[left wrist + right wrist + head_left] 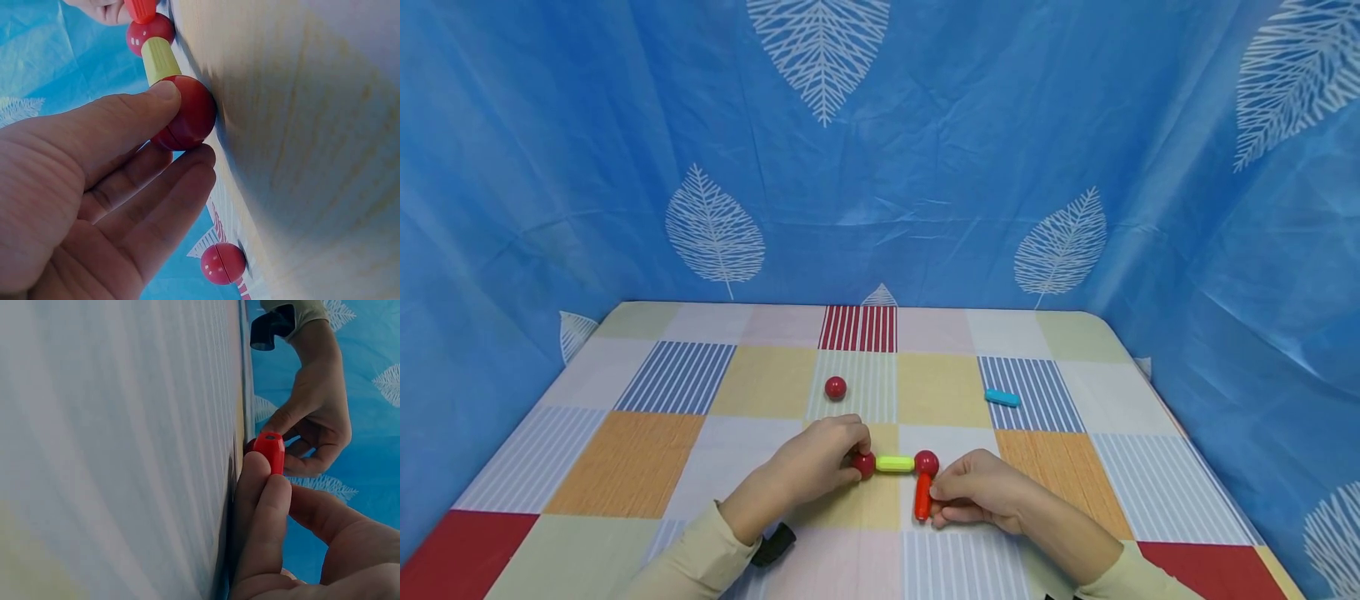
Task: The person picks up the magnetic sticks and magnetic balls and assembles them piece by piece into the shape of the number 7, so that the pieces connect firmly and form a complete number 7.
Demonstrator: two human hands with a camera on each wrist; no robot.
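On the checked tablecloth, a yellow-green stick [895, 464] runs between two red balls and meets both. My left hand [820, 458] pinches the left red ball [194, 112] between thumb and fingertips. At the other end, the right red ball [927, 462] has a red stick [922, 498] against its near side, pointing toward me. Thumb and fingers of my right hand [981, 490] pinch that red stick from the right. In the right wrist view the red stick's free end [271, 437] shows a small dark spot in its middle.
A loose red ball [835, 387] lies beyond my left hand. Farther right, a blue stick [1002, 397] rests on a striped patch. The patchwork tablecloth [760, 379] reaches back to a blue curtain [880, 167] with white leaf prints. A dark device [773, 546] sits at my left wrist.
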